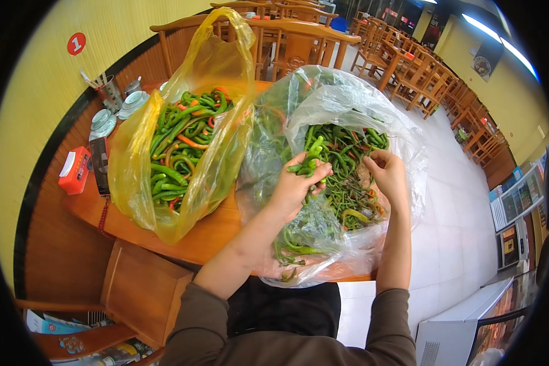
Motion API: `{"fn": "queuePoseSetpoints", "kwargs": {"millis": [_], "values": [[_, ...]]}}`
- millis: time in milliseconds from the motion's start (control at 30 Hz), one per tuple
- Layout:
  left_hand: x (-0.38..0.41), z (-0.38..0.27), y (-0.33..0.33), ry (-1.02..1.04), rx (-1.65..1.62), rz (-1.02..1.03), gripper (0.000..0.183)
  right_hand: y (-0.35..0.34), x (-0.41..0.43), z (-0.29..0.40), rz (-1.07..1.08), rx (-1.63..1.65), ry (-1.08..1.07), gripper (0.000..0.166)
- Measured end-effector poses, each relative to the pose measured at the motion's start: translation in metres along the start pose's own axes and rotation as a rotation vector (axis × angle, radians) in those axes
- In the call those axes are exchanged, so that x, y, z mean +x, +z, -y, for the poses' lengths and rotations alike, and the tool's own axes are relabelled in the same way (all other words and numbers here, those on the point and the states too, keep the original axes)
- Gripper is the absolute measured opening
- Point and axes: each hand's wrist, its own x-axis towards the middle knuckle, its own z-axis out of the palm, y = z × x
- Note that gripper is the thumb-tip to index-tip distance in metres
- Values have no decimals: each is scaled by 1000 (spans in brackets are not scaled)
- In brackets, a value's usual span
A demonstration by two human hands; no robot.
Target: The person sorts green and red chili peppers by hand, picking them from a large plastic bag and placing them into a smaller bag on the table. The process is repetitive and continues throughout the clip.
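My left hand (pixel 302 183) is closed around several green chili peppers (pixel 314 153), their ends sticking out above and below the fingers. To its right, my right hand (pixel 386 171) has thumb and fingertips brought together; whether anything thin is pinched there cannot be made out. Both hands are over a clear plastic bag (pixel 352 98), opened wide. Inside it lie green and reddish chilies (pixel 343 155) and, nearer me, a heap of loose green stems (pixel 347 196). On the left stands a yellow plastic bag (pixel 132 160) full of long green and red chilies (pixel 187 137).
The wooden table (pixel 132 228) also carries a red tissue box (pixel 75 171), a dark phone-like device (pixel 99 164), stacked dishes (pixel 132 103) and a metal utensil holder (pixel 109 94). A wooden chair (pixel 142 288) is at lower left. A white appliance (pixel 462 311) stands at lower right.
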Motion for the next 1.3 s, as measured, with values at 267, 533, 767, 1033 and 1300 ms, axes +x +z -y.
{"fn": "queuePoseSetpoints", "kwargs": {"millis": [267, 533, 767, 1033, 1300], "values": [[-4, -5, 6, 54, 238, -1, 29, -31, -22, 23, 96, 670, 117, 25], [-10, 11, 18, 158, 489, 52, 25, 2, -34, 36, 440, 1202, 255, 21], [-10, 12, 17, 180, 494, 65, 29, 14, -37, 39, 40, 561, 42, 27], [-6, -11, 9, 25, 378, -29, 26, 11, -1, 15, 316, -292, -120, 20], [1, -11, -1, 70, 140, -25, 18, 58, 35, 0, 216, -487, -217, 21]]}}
